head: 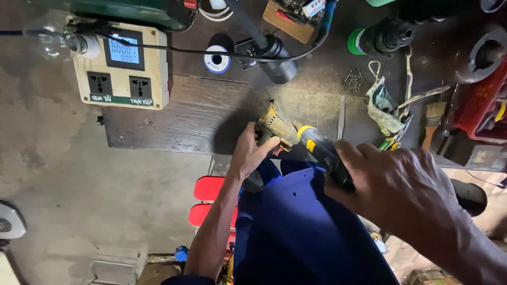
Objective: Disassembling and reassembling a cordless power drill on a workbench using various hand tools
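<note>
A worn yellow and black power tool (301, 138) lies over the front edge of a dark wooden workbench (179, 119), above my blue trouser leg (301, 227). My left hand (251, 150) grips the tool's dirty metal head end. My right hand (393, 182) is wrapped around the black body at the tool's other end, close to the camera. Both hands hold the same tool, tilted from upper left down to lower right.
A cream socket box (124, 66) with a digital display and a bare bulb (53, 39) sits at the bench's left. A solder spool (217, 59), a black lamp head (274, 55), loose screws (353, 79), a rag (383, 108), a brush (433, 119) and a red stool (208, 200) surround me.
</note>
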